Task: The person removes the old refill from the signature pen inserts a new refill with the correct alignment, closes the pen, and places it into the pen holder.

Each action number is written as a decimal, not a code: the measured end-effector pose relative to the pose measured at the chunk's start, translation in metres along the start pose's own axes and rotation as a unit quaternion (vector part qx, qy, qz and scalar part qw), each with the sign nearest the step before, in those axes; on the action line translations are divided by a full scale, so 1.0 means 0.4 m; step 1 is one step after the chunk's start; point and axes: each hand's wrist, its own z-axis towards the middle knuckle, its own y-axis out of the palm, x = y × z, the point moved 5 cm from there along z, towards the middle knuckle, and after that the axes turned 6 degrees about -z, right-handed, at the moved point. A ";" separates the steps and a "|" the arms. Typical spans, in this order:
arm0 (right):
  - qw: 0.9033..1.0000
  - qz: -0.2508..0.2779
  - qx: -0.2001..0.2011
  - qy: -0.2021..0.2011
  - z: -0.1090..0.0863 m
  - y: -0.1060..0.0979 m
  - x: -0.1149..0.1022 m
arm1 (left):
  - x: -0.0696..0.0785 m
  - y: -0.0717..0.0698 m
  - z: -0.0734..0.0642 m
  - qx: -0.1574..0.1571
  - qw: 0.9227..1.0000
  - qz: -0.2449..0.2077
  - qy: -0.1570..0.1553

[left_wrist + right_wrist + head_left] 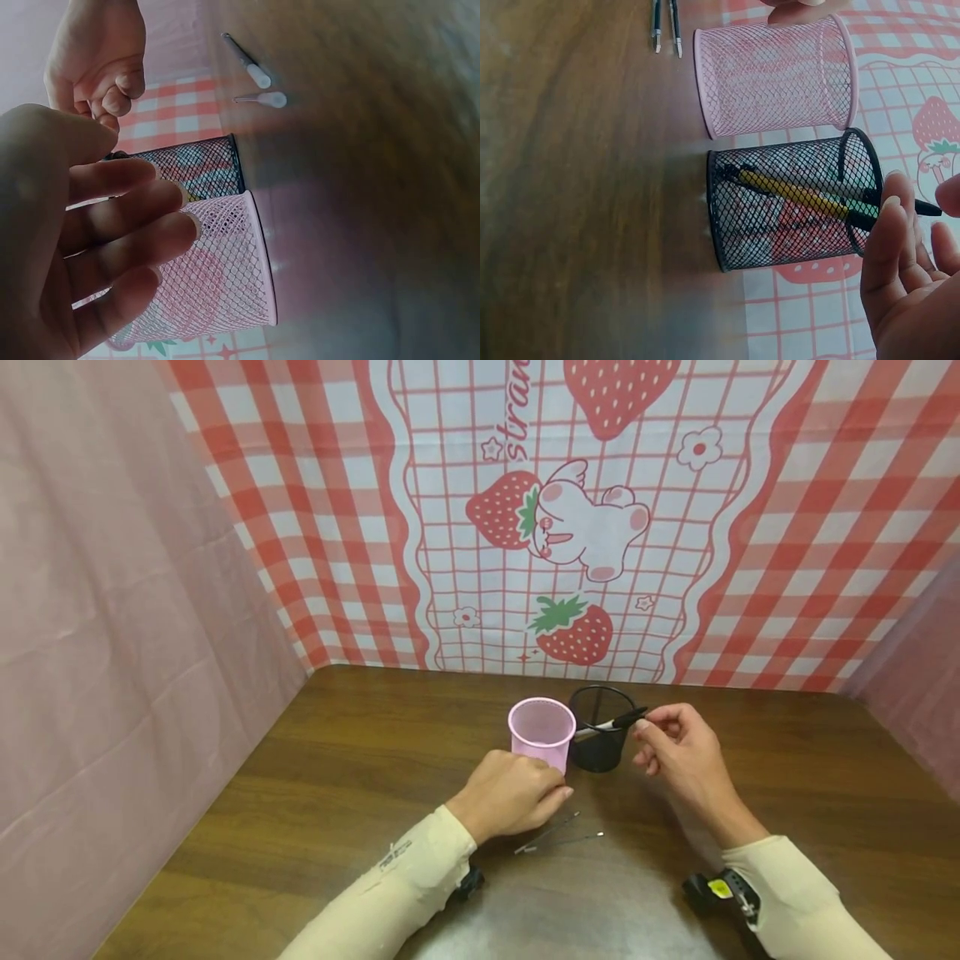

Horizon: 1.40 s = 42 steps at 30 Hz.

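My left hand (517,792) is in front of a pink mesh pen holder (542,745), its fingers (142,232) loosely bent and holding nothing. Whether they touch the pink wall, I cannot tell. To the right my right hand (686,752) is by the rim of a black mesh pen holder (597,752). Out of that rim sticks the dark end of a black-and-white pen (630,718), lying between the thumb and fingers (889,232), with a gap showing in the right wrist view. A yellow pen (795,193) leans inside the black holder.
Two thin dark sticks (562,841) with pale ends, like pen refills, lie on the brown wooden table (360,760) in front of the holders. A strawberry-print cloth (570,527) hangs behind the table, and a pink curtain (135,610) hangs at the left.
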 end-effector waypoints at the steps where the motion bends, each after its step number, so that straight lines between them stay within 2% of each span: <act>1: 1.000 -0.009 -0.002 0.002 -0.002 0.001 0.001 | -0.001 0.002 -0.001 -0.004 1.000 0.002 -0.002; 9: 0.994 -0.093 -0.056 0.017 -0.010 0.009 0.004 | -0.013 -0.004 -0.011 -0.023 1.000 0.012 -0.017; 14: 0.978 -0.173 -0.107 0.038 -0.031 0.004 0.015 | -0.027 -0.013 -0.026 -0.038 0.999 0.016 -0.031; 16: 0.970 -0.213 -0.113 0.035 -0.040 -0.002 0.014 | -0.034 -0.017 -0.033 -0.045 0.998 0.017 -0.035; 21: 0.950 -0.292 -0.106 -0.030 -0.043 -0.010 0.001 | -0.052 -0.027 -0.050 -0.054 0.998 0.024 -0.030; 25: 0.938 -0.314 -0.117 -0.093 -0.043 -0.007 -0.003 | -0.064 -0.031 -0.061 -0.054 0.998 0.021 -0.016; 29: 0.918 -0.347 -0.132 -0.138 -0.045 -0.005 -0.004 | -0.071 -0.039 -0.068 -0.043 0.999 0.015 0.001; 33: 0.903 -0.370 -0.150 -0.158 -0.048 -0.007 -0.005 | -0.079 -0.045 -0.074 -0.040 0.999 0.011 0.010; 38: 0.899 -0.366 -0.182 -0.158 -0.049 -0.007 -0.003 | -0.088 -0.049 -0.080 -0.048 0.999 -0.006 0.021; 42: 0.892 -0.372 -0.204 -0.154 -0.054 -0.007 -0.004 | -0.092 -0.053 -0.084 -0.040 0.998 -0.013 0.036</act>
